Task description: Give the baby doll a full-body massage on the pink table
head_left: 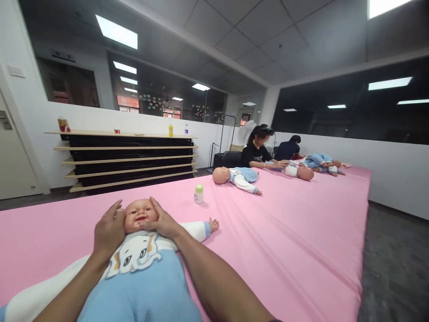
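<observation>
Both hands, left hand [109,230] and right hand [161,222], fingers spread, cupping smooth, seemingly plastic doll head [140,215] on pink mat [284,232].

A wide counter [284,232] covered in smooth pink padding fills the room's middle. Nearest lies a baby doll [140,250] on its back in a blue elephant outfit. Just beyond stands a small green-capped bottle [199,194]. Farther off lie a second doll [236,175] and what look like two more dolls [311,166].

Pink mat [295,232]: open at three o'clock of doll [140,250]; small bottle [199,194] (upright) blocks one o'clock.
</observation>
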